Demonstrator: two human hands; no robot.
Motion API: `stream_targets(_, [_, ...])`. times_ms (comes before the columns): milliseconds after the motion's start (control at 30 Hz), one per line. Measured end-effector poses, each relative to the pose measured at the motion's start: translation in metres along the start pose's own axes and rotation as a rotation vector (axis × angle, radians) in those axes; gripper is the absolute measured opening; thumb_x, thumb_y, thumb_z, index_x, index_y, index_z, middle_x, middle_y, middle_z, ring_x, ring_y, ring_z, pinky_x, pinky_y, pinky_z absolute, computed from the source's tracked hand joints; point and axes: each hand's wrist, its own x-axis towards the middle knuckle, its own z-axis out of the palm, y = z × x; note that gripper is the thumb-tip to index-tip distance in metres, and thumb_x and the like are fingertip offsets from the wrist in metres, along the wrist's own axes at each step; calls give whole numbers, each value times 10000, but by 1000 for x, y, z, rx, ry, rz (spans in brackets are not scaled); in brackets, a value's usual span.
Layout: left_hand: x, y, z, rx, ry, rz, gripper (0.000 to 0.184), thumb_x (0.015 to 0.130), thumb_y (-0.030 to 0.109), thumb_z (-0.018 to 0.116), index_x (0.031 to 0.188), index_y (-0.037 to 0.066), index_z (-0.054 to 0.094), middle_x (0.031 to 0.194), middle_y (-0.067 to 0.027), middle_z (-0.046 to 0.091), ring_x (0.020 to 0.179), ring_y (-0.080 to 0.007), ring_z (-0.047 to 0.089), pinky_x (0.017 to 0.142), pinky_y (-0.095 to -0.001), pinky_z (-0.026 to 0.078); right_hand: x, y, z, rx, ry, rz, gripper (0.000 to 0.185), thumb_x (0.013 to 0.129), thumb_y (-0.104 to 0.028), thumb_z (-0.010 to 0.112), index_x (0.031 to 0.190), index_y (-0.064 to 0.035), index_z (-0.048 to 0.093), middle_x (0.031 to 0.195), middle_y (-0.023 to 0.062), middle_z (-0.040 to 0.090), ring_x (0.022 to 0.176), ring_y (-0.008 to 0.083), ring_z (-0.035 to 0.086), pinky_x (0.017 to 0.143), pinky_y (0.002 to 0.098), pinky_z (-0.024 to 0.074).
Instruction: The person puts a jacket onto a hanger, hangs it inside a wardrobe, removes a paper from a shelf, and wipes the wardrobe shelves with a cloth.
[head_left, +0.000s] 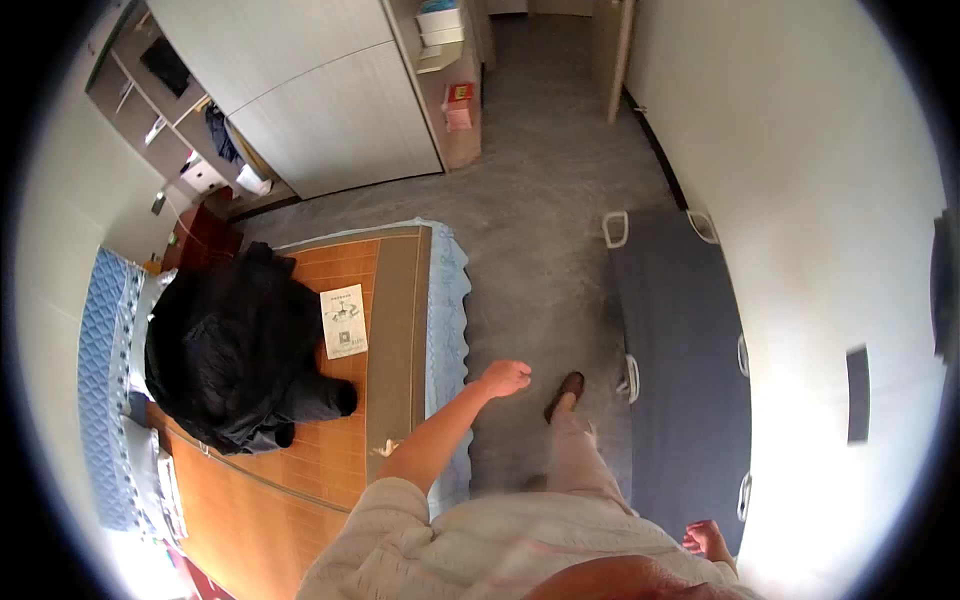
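Observation:
My left hand is held out in front of me over the grey floor, just past the bed's edge. Its fingers are curled closed, and nothing shows in them. Low at my right side, my right hand hangs beside the dark folding cot, its fingers curled in with no object visible. On the bed's brown woven mat lies a heap of black clothing. A printed leaflet rests flat next to that heap.
Grey floor runs between bed and cot toward a doorway with an open door. A large wardrobe stands past the foot of the bed. A red and pink box sits on its end shelf. A white wall borders the cot.

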Motion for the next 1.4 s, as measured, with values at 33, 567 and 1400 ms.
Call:
stream_targets(33, [16, -6, -25, -6, 28, -35, 307, 760, 277, 562, 972, 68, 638, 939, -134, 637, 865, -291, 597, 779, -378, 460, -25, -37, -19, -124, -20, -235, 143, 823, -154, 537, 951, -106, 577, 825, 86, 617, 664, 241, 610, 581, 421, 474])
stream_targets(567, [34, -275, -146, -174, 129, -951, 154, 753, 236, 545, 749, 108, 632, 810, -57, 648, 737, -244, 627, 610, -420, 515, 108, -1034, 17, -609, 232, -1357, 246, 827, -161, 547, 1013, -21, 625, 805, 70, 644, 707, 141, 594, 635, 284, 465])
stream_targets(1400, [375, -304, -366, -691, 619, -1166, 292, 732, 288, 597, 969, 132, 667, 841, -122, 664, 793, -255, 636, 686, -348, 498, 129, -1950, 131, -864, 774, -1633, 254, 832, -238, 492, 1034, -188, 638, 1148, 62, 579, 1047, 246, 552, 873, 356, 440])
